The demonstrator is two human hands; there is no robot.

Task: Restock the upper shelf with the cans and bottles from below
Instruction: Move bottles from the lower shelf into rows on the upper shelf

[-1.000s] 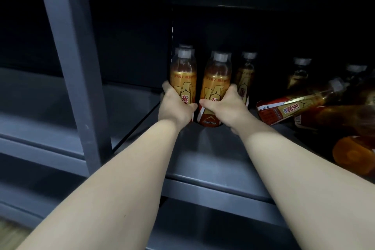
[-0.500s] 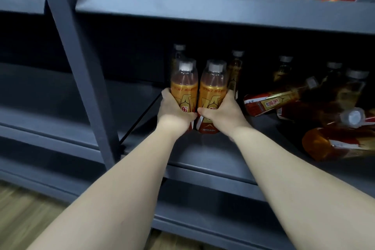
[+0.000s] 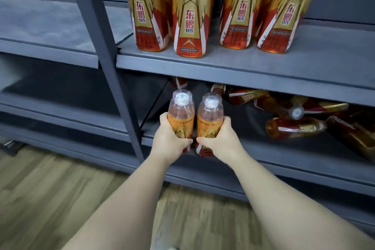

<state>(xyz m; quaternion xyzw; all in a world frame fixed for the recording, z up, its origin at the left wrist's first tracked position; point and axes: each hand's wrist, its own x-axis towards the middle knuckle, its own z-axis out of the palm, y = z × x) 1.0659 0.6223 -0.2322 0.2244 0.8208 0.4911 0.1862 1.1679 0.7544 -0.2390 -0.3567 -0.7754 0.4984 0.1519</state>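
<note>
Bottles (image 3: 210, 119), 2 side by side, are sitting in my grip at the lower shelf's (image 3: 294, 163) front edge, my left hand (image 3: 170, 142) and right hand (image 3: 220, 142) each curling its fingers round 1 label. Lifting them, I am risking clipping a cap on the upper shelf's (image 3: 243, 67) front edge or toppling the standing row (image 3: 189, 18) behind it. Both are pointing caps-up, long axes near vertical.

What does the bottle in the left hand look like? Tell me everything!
The bottle is clear plastic with orange drink inside, a white cap on top and a gold-and-red label lower down. It is held upright, gripped around its middle by the left hand, in front of the lower shelf. A second bottle like it is close beside it on the right.
</note>
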